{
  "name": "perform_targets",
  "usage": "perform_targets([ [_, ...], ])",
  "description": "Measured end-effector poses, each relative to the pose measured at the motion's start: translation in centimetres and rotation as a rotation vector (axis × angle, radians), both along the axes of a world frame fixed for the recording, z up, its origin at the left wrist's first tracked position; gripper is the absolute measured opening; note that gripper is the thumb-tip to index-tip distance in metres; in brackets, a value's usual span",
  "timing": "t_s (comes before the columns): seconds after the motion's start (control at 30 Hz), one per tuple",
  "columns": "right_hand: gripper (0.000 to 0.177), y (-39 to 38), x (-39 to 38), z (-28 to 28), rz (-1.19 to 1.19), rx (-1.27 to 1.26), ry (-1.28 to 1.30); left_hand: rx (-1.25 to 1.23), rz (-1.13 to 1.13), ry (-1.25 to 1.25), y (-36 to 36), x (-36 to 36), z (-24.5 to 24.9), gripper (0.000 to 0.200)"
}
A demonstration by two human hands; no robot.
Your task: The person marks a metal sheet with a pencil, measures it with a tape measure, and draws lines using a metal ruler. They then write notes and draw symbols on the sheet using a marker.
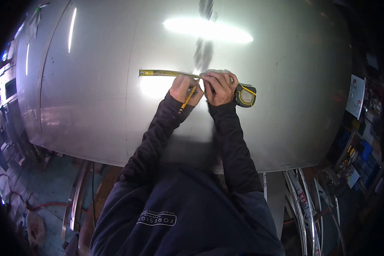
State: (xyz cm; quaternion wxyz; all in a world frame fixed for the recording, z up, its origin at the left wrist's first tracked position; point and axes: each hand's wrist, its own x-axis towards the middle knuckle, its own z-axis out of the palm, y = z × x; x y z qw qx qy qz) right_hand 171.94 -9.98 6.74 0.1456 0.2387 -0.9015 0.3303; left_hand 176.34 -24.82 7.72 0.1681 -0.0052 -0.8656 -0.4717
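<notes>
Big shiny metal tabletop (pixel 94 111), bright light spots (pixel 209 30) on it. Left hand (pixel 183 87): fingers pinching yellow pencil (pixel 188 100). Right hand (pixel 219 87): fingers pinching yellow tape strip (pixel 160 73), strip reaching left over tabletop. Tape case (pixel 245 95) just beside right hand.

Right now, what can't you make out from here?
In the head view:
- Numbers on the tape: too small to read.
- The tape's stretch towards its case: mostly hidden by the right hand.
- Whether the pencil touches the metal sheet: tip too small to tell.
- Fine print on the paper: too small.
</notes>
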Motion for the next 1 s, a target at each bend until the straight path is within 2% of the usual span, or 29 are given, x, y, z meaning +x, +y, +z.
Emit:
perform_targets([
  [0.27,0.015,-0.1,0.0,0.0,0.003,-0.01,0.001,0.04,-0.003,-0.044,-0.1,0.0,0.3,0.026],
  [0.33,0.016,0.0,0.0,-0.1,0.007,-0.013,0.007,0.075,-0.058,-0.215,-0.7,-0.2,0.7,0.021],
  [0.53,0.017,0.1,0.1,-0.1,0.008,-0.02,-0.003,0.057,0.051,-0.071,0.1,-0.4,-0.4,0.02],
  [0.77,0.014,0.0,0.0,-0.1,0.004,-0.016,0.018,0.025,-0.004,-0.062,-0.2,-0.9,0.8,0.016],
  [0.83,0.013,-0.2,0.1,0.0,0.02,-0.019,0.028,0.228,-0.147,-0.544,-1.9,-1.3,2.3,0.014],
  [0.87,0.012,-0.2,0.2,-0.1,0.005,-0.015,0.037,0.325,-0.145,-0.523,-2.8,-0.8,1.1,0.014],
  [0.9,0.011,-0.3,0.0,-0.2,-0.012,-0.012,0.055,0.415,-0.127,-0.431,-4.0,0.2,0.4,0.012],
  [1.0,0.009,-0.6,-0.3,-0.9,-0.081,-0.009,0.103,0.432,0.218,-0.266,-7.7,4.9,0.6,0.017],
])
